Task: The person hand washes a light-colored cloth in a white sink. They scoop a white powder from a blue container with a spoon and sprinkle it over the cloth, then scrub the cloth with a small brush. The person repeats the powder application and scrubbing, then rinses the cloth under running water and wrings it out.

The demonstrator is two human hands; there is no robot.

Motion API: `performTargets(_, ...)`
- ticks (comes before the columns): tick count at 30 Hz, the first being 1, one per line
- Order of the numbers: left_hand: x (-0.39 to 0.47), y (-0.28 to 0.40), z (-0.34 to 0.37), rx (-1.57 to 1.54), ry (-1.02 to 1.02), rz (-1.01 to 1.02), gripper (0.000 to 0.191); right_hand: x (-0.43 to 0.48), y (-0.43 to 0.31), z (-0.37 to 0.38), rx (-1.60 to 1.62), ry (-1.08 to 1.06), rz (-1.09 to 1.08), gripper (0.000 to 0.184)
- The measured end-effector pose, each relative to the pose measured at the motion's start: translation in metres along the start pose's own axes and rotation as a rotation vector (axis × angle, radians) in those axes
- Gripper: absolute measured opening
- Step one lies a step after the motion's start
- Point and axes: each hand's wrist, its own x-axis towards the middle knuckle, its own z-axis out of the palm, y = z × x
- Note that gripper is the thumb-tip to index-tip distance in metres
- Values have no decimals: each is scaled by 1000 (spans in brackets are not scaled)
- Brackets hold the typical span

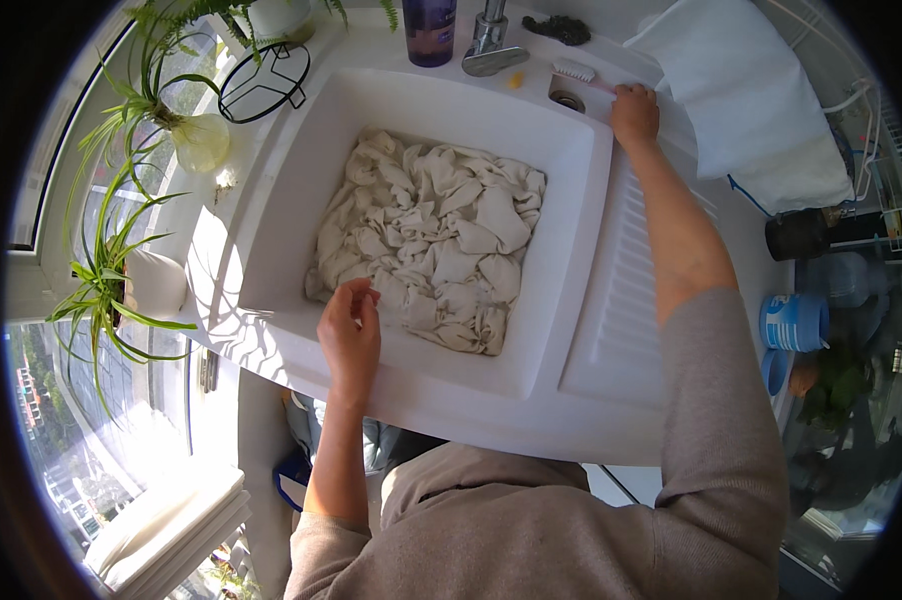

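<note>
A wet, crumpled off-white cloth point(436, 240) lies in the white laundry sink point(571, 217). My left hand point(352, 330) hovers over the sink's near left part with its fingers loosely curled and nothing seen in them. At the back right, my right hand point(635, 114) has its fingers on the pink handle of a scrubbing brush point(574, 70) with white bristles. The brush lies beside a round metal drain fitting point(568, 101). Right of the basin runs a ribbed washboard point(623, 277), under my right forearm.
Behind the sink stand a chrome faucet point(490, 45) and a purple bottle point(429, 34). Spider plants point(113, 277) and a black wire stand point(263, 82) are at the left. A white cloth point(751, 97) hangs at the right, above a blue tub point(794, 322).
</note>
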Motion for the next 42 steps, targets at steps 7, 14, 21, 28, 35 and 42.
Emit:
performTargets(7, 1, 2, 7, 25, 17, -4, 15, 7, 15, 1, -99, 16, -89, 18)
performTargets(14, 4, 16, -1, -10, 35, -52, 15, -40, -12, -86, 208, -84, -144, 22)
performTargets(21, 26, 16, 11, -85, 5, 58, 14, -122, -115, -141, 566, -418, -292, 31)
performTargets(28, 34, 19, 4, -83, -34, 90, 15, -145, -218, -54, 550, -385, -134, 17)
performTargets(35, 36, 12, -2, -136, -83, 84, 14, -151, -213, -48, 558, -369, -96, 17)
performTargets(42, 45, 11, 3, -208, -128, 132, 15, -194, -181, -130, 481, -538, 218, 17)
